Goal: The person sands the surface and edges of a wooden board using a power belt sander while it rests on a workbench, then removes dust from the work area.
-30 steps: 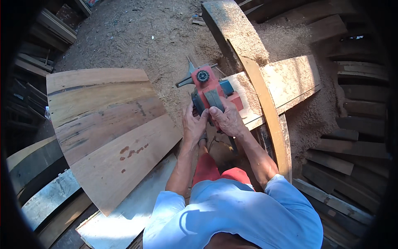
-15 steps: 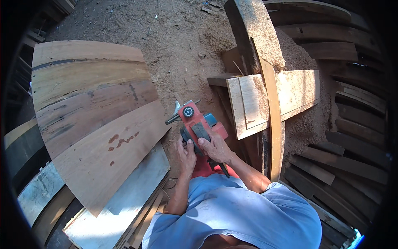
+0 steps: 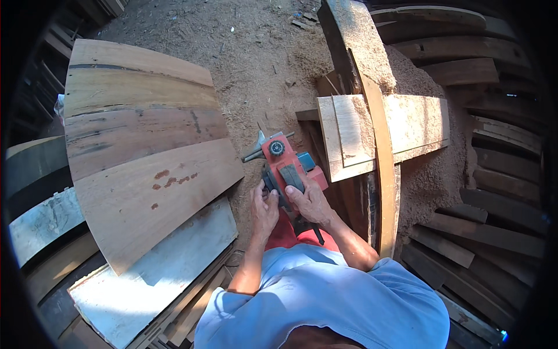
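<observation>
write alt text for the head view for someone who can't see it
Seen from above, a person in a blue shirt grips a red electric hand planer with the left hand and right hand. A wide plank panel lies to their left, a narrow upright board to their right, on sawdust-covered ground.

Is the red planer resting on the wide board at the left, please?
No, both hands hold the planer over the sawdust ground, apart from the wide board.
</observation>
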`<state>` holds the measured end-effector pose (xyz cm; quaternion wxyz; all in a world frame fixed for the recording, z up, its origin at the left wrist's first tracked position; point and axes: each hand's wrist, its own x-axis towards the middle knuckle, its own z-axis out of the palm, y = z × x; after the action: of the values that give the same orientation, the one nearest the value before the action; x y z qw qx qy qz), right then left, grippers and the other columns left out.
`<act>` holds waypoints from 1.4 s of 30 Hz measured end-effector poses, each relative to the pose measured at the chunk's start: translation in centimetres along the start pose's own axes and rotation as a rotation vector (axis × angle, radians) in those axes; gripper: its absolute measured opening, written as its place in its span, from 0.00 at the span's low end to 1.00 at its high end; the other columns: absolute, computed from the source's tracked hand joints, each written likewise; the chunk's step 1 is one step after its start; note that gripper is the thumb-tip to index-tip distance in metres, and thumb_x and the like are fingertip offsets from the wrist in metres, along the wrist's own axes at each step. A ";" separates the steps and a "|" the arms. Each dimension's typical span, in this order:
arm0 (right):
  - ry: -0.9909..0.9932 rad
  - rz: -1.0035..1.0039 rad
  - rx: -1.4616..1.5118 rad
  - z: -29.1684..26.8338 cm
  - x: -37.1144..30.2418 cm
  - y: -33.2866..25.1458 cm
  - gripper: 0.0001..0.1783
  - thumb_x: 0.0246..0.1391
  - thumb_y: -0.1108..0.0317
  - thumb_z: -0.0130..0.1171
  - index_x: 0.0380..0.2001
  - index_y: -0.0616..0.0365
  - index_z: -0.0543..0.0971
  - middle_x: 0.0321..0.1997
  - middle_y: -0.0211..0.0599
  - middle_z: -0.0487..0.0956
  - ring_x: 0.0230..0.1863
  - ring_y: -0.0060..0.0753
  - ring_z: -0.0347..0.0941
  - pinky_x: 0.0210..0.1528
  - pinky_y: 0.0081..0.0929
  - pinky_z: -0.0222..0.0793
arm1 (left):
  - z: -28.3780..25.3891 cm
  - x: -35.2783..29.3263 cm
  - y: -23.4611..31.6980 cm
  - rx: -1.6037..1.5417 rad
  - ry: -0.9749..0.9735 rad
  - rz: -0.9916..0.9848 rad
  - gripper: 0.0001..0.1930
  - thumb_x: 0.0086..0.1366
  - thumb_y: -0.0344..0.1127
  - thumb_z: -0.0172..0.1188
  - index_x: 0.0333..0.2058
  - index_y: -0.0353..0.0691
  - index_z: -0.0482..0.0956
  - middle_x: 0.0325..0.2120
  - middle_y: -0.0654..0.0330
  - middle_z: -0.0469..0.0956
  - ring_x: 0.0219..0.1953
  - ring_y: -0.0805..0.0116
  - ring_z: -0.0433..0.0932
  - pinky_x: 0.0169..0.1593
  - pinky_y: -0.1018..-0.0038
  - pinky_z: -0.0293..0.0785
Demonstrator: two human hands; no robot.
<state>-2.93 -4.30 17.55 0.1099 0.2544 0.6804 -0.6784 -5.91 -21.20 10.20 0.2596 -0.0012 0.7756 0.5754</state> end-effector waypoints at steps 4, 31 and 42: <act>-0.009 -0.016 0.014 0.1 -5.2 2.1 0.26 0.67 0.51 0.61 0.53 0.65 0.77 0.26 0.36 0.80 0.25 0.23 0.74 0.28 0.31 0.70 | -0.5 -5.7 -0.8 0.002 0.048 0.077 0.27 0.74 0.37 0.58 0.66 0.30 0.67 0.53 0.45 0.72 0.54 0.55 0.78 0.56 0.61 0.77; 0.136 0.026 -0.178 1.1 3.2 39.0 0.35 0.63 0.51 0.63 0.61 0.70 0.73 0.49 0.55 0.83 0.54 0.47 0.81 0.57 0.39 0.74 | 5.3 -0.7 -30.7 -0.032 -0.037 0.156 0.25 0.72 0.35 0.59 0.64 0.30 0.71 0.55 0.50 0.73 0.56 0.60 0.75 0.60 0.66 0.72; 0.153 -0.068 -0.055 -0.6 5.8 48.1 0.34 0.64 0.48 0.61 0.56 0.71 0.75 0.45 0.56 0.83 0.49 0.48 0.81 0.53 0.43 0.75 | 4.7 0.8 -31.9 -0.394 -0.062 0.228 0.27 0.73 0.40 0.61 0.64 0.28 0.70 0.56 0.54 0.76 0.58 0.67 0.75 0.65 0.67 0.70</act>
<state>16.07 -4.91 -26.98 0.0414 0.2794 0.7135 -0.6412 4.87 -27.51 -19.50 0.2111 0.0535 0.6350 0.7412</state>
